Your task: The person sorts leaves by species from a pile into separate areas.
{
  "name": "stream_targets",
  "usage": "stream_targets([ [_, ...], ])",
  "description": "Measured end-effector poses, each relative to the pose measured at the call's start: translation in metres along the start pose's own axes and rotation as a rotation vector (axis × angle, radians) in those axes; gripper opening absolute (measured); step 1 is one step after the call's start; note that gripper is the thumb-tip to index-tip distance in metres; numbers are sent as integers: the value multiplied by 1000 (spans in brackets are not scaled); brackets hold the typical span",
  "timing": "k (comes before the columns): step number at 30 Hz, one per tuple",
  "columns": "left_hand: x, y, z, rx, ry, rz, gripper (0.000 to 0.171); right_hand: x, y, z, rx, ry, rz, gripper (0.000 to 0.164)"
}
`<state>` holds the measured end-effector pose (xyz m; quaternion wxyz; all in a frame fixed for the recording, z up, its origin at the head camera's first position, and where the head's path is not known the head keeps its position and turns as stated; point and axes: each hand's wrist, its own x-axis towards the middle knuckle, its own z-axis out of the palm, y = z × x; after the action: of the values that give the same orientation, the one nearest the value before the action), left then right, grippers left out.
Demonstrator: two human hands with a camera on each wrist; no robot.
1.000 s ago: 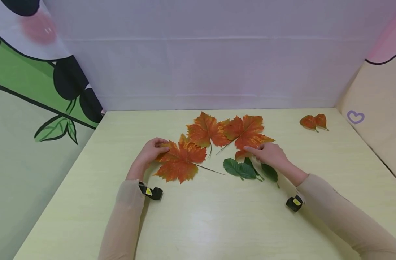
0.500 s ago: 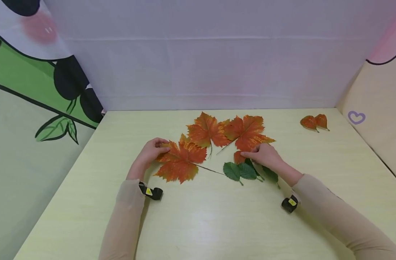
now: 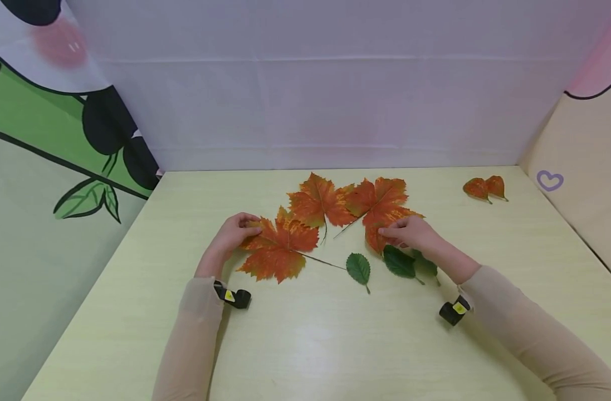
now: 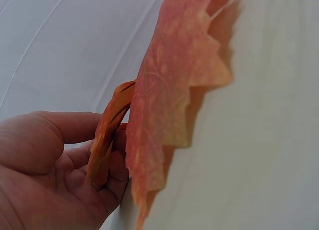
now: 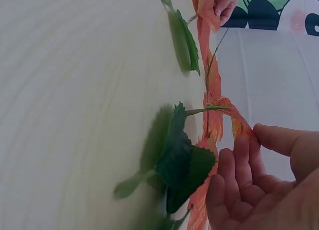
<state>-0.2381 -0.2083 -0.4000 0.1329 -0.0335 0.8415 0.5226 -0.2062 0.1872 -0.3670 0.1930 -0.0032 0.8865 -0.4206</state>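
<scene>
At the left, my left hand (image 3: 231, 233) holds the lobed edge of a large orange maple leaf (image 3: 282, 245) whose long stem points right. In the left wrist view, a curled part of that leaf (image 4: 107, 135) sits between thumb and fingers. My right hand (image 3: 414, 233) pinches a small orange leaf (image 3: 374, 240), its stem (image 5: 199, 111) showing in the right wrist view. Just below this hand lie dark green leaves (image 3: 399, 262), overlapping each other. One more green leaf (image 3: 358, 268) lies apart, at the tip of the maple leaf's stem.
Two more maple leaves (image 3: 312, 195) (image 3: 380, 197) overlap behind, between the hands. A pair of small orange leaves (image 3: 477, 189) lies at the table's back right corner. A pale cloth wall (image 3: 305, 111) rises along the back edge of the table (image 3: 305, 345).
My right hand moved toward the green leaves, then back right with the small orange leaf. The green leaves have spread: one stands apart, the others shifted right. My left hand stayed put.
</scene>
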Motion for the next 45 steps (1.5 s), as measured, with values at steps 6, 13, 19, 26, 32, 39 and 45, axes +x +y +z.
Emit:
stream_targets([
  [6, 0, 1, 0, -1, 3, -2, 35, -1, -4, -20, 63, -12, -19, 38],
  [13, 0, 1, 0, 9, 8, -3, 35, 3, 2, -36, 95, 40, -15, 38],
  [19, 0, -1, 0, 13, 0, -6, 36, 8, 8, -47, 106, 69, 9, 38],
  [26, 0, -1, -2, 42, 3, 3, 37, 14, 14, -66, 106, 134, 13, 37],
  [32, 0, -1, -1, 39, -2, 2, 37, 23, 24, -80, 101, 189, 17, 41],
  [39, 0, -2, -1, 36, -1, 1, 37, 36, 41, -97, 59, 294, 45, 45],
  [45, 0, -1, -2, 33, -5, -2, 37, 45, 58, -111, 68, 368, 108, 51],
])
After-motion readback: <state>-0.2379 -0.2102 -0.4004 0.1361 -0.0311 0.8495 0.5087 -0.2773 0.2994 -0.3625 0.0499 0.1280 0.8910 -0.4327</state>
